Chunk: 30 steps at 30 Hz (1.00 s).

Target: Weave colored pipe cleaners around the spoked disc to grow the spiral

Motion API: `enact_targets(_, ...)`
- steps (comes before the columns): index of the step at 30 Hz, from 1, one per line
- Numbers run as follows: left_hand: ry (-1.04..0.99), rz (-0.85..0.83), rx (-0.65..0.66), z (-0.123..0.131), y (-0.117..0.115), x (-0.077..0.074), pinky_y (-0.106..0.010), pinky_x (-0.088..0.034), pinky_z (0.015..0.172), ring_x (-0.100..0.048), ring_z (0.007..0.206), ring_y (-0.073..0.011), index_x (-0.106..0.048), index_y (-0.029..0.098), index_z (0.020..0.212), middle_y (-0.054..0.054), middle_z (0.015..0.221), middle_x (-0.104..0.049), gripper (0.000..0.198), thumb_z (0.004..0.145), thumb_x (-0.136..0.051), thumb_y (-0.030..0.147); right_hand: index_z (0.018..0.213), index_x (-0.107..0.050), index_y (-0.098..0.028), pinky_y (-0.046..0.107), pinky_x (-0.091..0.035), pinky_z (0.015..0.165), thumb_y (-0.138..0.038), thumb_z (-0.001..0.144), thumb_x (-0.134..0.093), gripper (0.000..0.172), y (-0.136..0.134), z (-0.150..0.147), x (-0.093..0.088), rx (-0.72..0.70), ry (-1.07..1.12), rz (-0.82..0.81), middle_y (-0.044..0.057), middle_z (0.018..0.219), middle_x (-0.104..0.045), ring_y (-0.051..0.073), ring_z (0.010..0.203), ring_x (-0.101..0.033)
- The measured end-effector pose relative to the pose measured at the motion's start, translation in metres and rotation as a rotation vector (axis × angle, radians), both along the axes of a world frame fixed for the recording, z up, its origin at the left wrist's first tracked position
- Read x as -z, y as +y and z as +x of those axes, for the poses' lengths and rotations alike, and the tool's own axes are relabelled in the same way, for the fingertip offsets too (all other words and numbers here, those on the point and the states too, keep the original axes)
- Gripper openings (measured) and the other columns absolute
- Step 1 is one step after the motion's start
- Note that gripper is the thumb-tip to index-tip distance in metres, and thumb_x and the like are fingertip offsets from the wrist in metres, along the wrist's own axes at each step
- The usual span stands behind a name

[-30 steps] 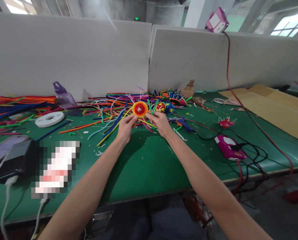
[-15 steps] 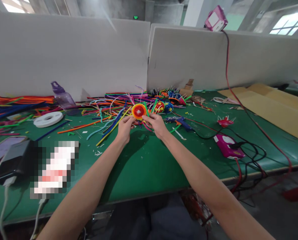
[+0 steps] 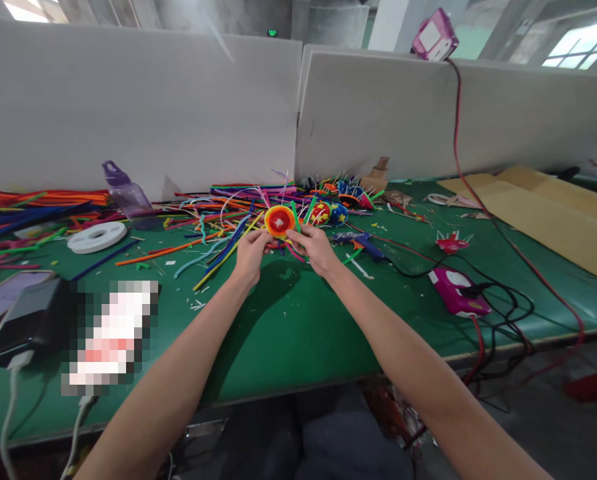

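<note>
Both hands pinched on one orange-and-red disc: left hand (image 3: pixel 251 255) at its lower left edge, right hand (image 3: pixel 318 249) at its lower right. Disc (image 3: pixel 279 222) held up over the table (image 3: pixel 298 347), face toward the wearer. Looks light; the fuzzy rim probably soft, giving if squeezed. Best hold: fingertips on the rim, clear of the pale centre. One green stem (image 3: pixel 295 215) by the right hand; cannot tell whether gripped.

Just beyond: two starred balls, one red (image 3: pixel 321 213), one blue (image 3: pixel 339 214). One glue gun (image 3: pixel 361 244) to the right. Fuzzy stems (image 3: pixel 53 199), too many to count.

Farther out: one purple bottle (image 3: pixel 133 200), one white reel (image 3: pixel 81 242), one red spiky piece (image 3: pixel 451 244), two magenta boxes (image 3: pixel 455 297), one atop the partition (image 3: pixel 178 107).
</note>
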<state>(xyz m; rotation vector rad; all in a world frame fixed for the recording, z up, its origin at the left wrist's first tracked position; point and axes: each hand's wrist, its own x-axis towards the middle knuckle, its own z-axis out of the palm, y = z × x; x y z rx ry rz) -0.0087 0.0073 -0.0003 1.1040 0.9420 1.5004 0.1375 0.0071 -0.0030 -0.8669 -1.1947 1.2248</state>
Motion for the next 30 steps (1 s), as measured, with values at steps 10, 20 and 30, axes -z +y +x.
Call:
enact_targets(10, 0.009, 0.055, 0.088, -0.002, 0.0, 0.001, -0.023, -0.041, 0.056, -0.064, 0.068, -0.0147, -0.068, 0.015, 0.073, -0.003, 0.073, -0.071, 0.025, 0.059, -0.079, 0.033, 0.062, -0.057, -0.019, 0.025, -0.025, 0.046, -0.057, 0.067, -0.074, 0.042, -0.003, 0.002, -0.006, 0.087, -0.202, 0.11, -0.005, 0.052, -0.045, 0.009, 0.048, -0.037)
enact_targets(20, -0.025, 0.076, 0.003, -0.014, 0.012, 0.002, -0.025, -0.046, 0.062, -0.07, 0.07, -0.0166, -0.062, 0.016, 0.078, -0.006, 0.076, -0.073, 0.015, 0.075, -0.068, 0.029, 0.119, -0.063, -0.023, 0.029, -0.046, 0.065, -0.043, 0.099, -0.037, 0.039, -0.012, 0.018, -0.014, 0.536, -0.663, 0.591, 0.002, 0.068, -0.067, 0.015, 0.061, -0.061)
enact_targets(30, 0.064, 0.118, 0.013, -0.016, 0.012, 0.003, -0.025, -0.048, 0.06, -0.069, 0.066, -0.0153, -0.059, 0.017, 0.081, -0.004, 0.075, -0.071, 0.02, 0.078, -0.068, 0.034, 0.115, -0.068, -0.023, 0.033, -0.046, 0.075, -0.028, 0.1, -0.042, 0.031, -0.015, 0.019, -0.023, 0.605, -1.015, 0.802, 0.007, 0.098, -0.073, 0.021, 0.09, -0.066)
